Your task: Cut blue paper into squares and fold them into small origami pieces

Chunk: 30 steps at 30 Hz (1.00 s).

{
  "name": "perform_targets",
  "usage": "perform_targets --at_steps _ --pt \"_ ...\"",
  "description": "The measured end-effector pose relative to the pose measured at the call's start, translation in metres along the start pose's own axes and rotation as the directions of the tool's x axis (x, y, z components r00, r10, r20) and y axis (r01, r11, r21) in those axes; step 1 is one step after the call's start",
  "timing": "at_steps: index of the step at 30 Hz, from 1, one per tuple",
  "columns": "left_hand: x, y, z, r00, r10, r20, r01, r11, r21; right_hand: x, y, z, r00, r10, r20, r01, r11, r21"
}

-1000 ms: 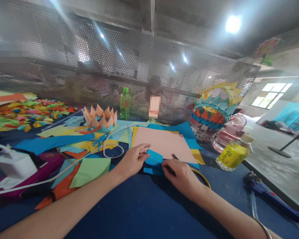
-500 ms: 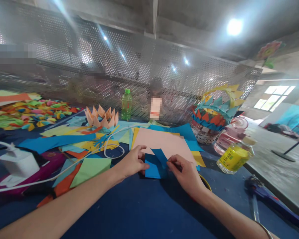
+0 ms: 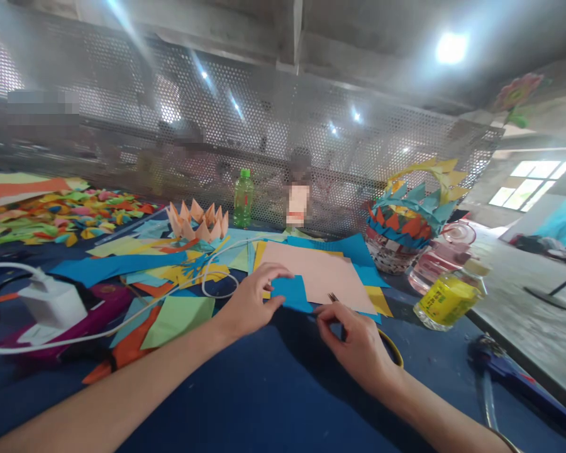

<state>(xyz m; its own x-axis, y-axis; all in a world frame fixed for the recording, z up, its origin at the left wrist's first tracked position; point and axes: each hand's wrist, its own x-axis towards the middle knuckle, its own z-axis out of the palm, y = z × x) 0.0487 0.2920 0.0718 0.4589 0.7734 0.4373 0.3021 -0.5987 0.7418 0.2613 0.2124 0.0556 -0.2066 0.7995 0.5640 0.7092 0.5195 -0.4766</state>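
Observation:
A small blue paper (image 3: 291, 293) is between my hands, over the near edge of a stack topped by a pink sheet (image 3: 330, 277). At its left side my left hand (image 3: 257, 292) is curled, with the paper's left edge between thumb and fingers. My right hand (image 3: 351, 333) is closed in a pinch at the paper's lower right corner, where a thin dark edge meets the fingertips. Small dark tips stick up behind that hand. Yellow and blue sheets show under the pink one.
Left are a white charger (image 3: 54, 308) with cable, a green sheet (image 3: 179, 319) and a peach paper ring (image 3: 198, 223). A green bottle (image 3: 243, 198) stands behind. Right are a paper basket (image 3: 396, 236), a yellow-labelled bottle (image 3: 448, 299) and a blue tool (image 3: 523, 380).
The blue paper's raised flap no longer shows, and the paper now looks smaller and flatter. My left hand has moved up beside it. My right hand has shifted slightly right and down.

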Motion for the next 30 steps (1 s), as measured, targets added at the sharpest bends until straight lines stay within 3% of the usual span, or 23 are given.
perform_targets --at_steps 2,5,8,11,18,23,27,30 --pt "0.0 0.009 0.0 0.995 0.0 0.096 0.007 0.997 -0.074 0.0 0.0 0.001 0.998 0.07 -0.001 -0.07 0.997 0.037" --pt "0.001 0.016 -0.002 0.987 -0.062 0.148 0.087 0.982 -0.168 0.001 -0.001 0.001 0.989 0.144 0.007 -0.145 0.988 0.062" --pt "0.001 0.017 -0.004 0.973 -0.126 0.196 0.158 0.975 -0.158 0.001 -0.001 0.001 0.981 0.193 0.022 -0.194 0.978 0.081" --pt "0.0 0.014 -0.003 0.964 -0.121 0.238 0.152 0.982 -0.115 0.001 -0.001 0.0 0.973 0.228 0.014 -0.228 0.966 0.124" --pt "-0.001 0.004 0.004 0.951 -0.208 0.23 0.225 0.973 -0.05 0.003 -0.004 0.0 0.961 0.276 0.011 -0.27 0.933 0.236" --pt "-0.001 -0.001 0.005 0.963 -0.196 0.185 0.212 0.975 -0.066 0.002 -0.004 0.002 0.96 0.277 0.048 -0.28 0.926 0.254" --pt "0.0 -0.002 0.005 0.952 -0.24 0.188 0.269 0.952 -0.148 0.001 -0.003 0.003 0.966 0.255 0.048 -0.258 0.927 0.273" --pt "0.0 0.0 0.005 0.921 -0.318 0.224 0.376 0.875 -0.305 0.002 -0.001 0.002 0.959 0.28 0.048 -0.28 0.899 0.337"
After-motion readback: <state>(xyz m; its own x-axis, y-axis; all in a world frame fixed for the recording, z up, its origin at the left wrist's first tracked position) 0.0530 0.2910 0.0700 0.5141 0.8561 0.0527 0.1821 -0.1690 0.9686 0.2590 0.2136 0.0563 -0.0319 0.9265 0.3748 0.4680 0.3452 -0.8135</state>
